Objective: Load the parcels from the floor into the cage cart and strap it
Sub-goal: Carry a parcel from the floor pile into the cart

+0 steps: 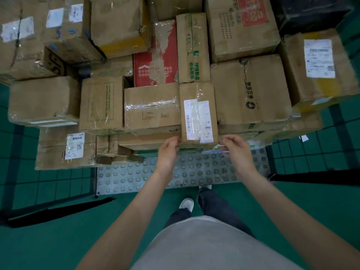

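Left grip [169,148]: at the near left corner of the labelled box [198,113], fingers curled at its edge; whether they pinch it or only touch cannot be told.
Right grip [234,146]: at the box's near right corner, fingers loosely curled by its lower edge; contact unclear.
Labelled box: narrow carton, white shipping label under clear tape on top, lying on the front row of the stack, between the taped box [152,108] and the big box [250,90].
Stack: many cardboard parcels packed tight, several layers deep; a red box [155,61] sits behind the taped one.
Cart: studded metal plate [136,176] shows bare in front of the stack; green wire mesh [48,184] at the left.
Floor [58,240]: green.
Straps: a black strap [58,210] left, another [315,178] right, both hanging across the view.
Person: white shoe [187,204] on the floor just before the plate.
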